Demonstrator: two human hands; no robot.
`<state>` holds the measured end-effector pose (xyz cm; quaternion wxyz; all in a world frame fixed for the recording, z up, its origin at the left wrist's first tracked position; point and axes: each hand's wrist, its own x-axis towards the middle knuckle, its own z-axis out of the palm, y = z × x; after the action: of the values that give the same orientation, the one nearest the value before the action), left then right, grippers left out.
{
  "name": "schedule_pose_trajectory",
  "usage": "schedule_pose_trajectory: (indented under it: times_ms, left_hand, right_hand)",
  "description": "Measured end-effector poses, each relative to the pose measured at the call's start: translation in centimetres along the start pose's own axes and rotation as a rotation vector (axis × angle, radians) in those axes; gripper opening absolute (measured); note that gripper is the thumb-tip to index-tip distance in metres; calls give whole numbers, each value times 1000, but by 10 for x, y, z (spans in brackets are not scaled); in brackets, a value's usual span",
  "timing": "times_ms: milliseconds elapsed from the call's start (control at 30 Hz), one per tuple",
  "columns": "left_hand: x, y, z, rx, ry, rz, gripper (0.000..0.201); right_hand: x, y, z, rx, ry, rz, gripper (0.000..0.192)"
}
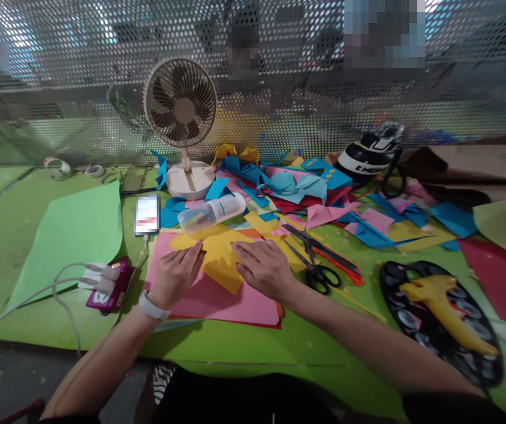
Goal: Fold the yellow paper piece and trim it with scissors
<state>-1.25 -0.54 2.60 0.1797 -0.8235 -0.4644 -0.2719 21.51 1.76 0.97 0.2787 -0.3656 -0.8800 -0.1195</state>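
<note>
Over the feed, I judge the yellow paper (pixel 221 259) — on the pink sheet (pixel 235 307), between the left hand (pixel 177 270) and right hand (pixel 265 266), fingers extended, whether pinching I can't tell — light, easily creased, best held by its edges.

Green table (pixel 244 344), seams across top. Left: light-green sheet (pixel 79 232), purple power block (pixel 123 282) overlapping its edge; phone (pixel 147 215) just beside sheet; tape rolls (pixel 65 171) toward back. Back: fan (pixel 185 110) upright on round base, blue, pink and yellow scraps (pixel 297 187) heaped to its right. Middle: pink-topped paper stack (pixel 217 307) near front edge. Right of stack: scissors (pixel 312 268), orange cutter (pixel 339 263), side by side. Farther right: black palette (pixel 389 281), red sheet (pixel 495 274).
</note>
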Motion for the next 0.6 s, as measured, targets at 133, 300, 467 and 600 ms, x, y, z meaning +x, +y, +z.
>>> schedule_pose_trajectory:
  times_ms: [133, 300, 467, 600]
  left_hand:
    - [-2, 0, 0, -31, -26, 22, 31]
    - [-5, 4, 5, -85, -115, -26, 27]
    - [-5, 8, 8, -135, -292, 36, 30]
    - [-1, 5, 5, -265, -409, 79, 28]
  right_hand:
    - [-1, -1, 3, 1, -6, -21, 30]
    - [1, -6, 2, 47, -32, 23, 34]
    - [7, -12, -7, 45, -96, -46, 32]
    - [12, -6, -15, 187, -225, -43, 27]
